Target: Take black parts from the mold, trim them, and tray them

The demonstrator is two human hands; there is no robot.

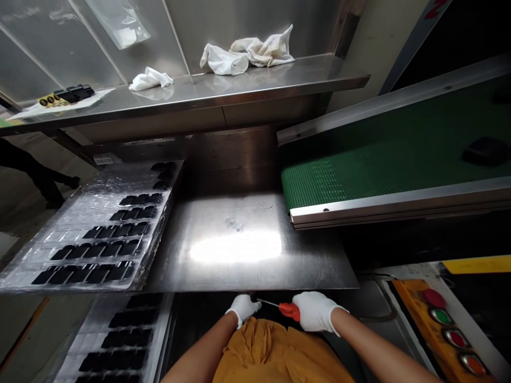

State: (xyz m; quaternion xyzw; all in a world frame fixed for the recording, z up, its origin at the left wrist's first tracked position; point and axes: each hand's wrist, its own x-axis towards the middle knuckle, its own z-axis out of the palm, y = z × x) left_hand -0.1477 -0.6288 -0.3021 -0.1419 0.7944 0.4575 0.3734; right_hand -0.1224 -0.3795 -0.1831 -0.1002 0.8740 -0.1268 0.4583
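Note:
Both hands wear white gloves and are low in front of my body, just below the steel table's front edge. My right hand (315, 311) is closed round the handle of a red-handled tool (289, 310). Its thin metal shaft points left; the exact kind of tool does not show. My left hand (243, 308) is closed, its fingertips close to the shaft's tip. Whether the fingers touch the tip or hold a small part is hidden. The steel table (239, 223) lies just beyond the hands.
Left on the table, a clear plastic tray (80, 210) holds rows of black parts; another tray (99, 319) is below. A green conveyor (359, 170) slopes in from the right, carrying a black part (485, 151). White cloths (225, 59) lie on the shelf. A button panel (443, 324) stands right.

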